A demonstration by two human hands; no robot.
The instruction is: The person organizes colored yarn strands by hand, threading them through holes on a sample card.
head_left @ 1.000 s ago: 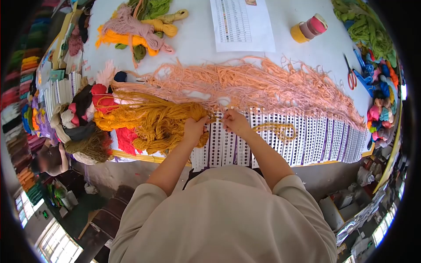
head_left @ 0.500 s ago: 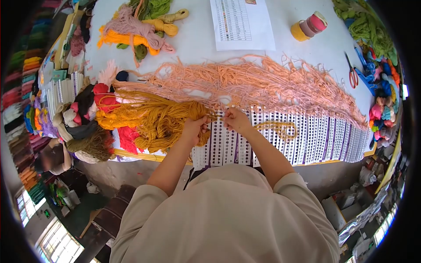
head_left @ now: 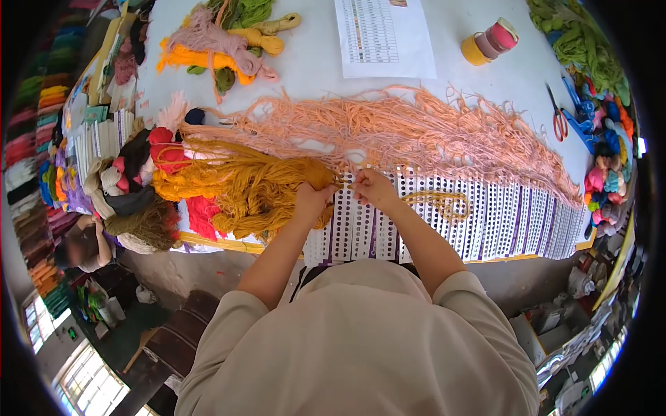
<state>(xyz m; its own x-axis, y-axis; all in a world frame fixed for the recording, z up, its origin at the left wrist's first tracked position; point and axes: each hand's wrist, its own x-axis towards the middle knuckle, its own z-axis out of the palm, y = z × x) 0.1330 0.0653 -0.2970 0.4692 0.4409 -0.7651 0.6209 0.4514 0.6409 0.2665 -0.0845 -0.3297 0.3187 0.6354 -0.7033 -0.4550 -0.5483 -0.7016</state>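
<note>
A thick hank of mustard yarn [head_left: 260, 184] lies left of centre on the table. At its right end, my left hand [head_left: 313, 201] is closed around some of its strands. My right hand [head_left: 374, 188] is pinched just across from it, over the white cards with rows of holes [head_left: 423, 232]; short mustard strands run between the two hands. Beyond my right wrist, a loose loop of mustard yarn [head_left: 447, 202] rests on the cards. Behind both hands spreads a long layer of peach yarn strands [head_left: 388, 125].
Red-handled scissors [head_left: 559, 123] lie at the right. A printed sheet [head_left: 385, 41] and stacked rolls of tape or thread [head_left: 490, 43] are at the back. Coloured yarn hanks [head_left: 229, 45] crowd the back left. Another person [head_left: 87, 246] is at the far left.
My left hand has shifted slightly right and turned, so its back faces up more. My right hand stays nearly in place, still pinched by the hank's end.
</note>
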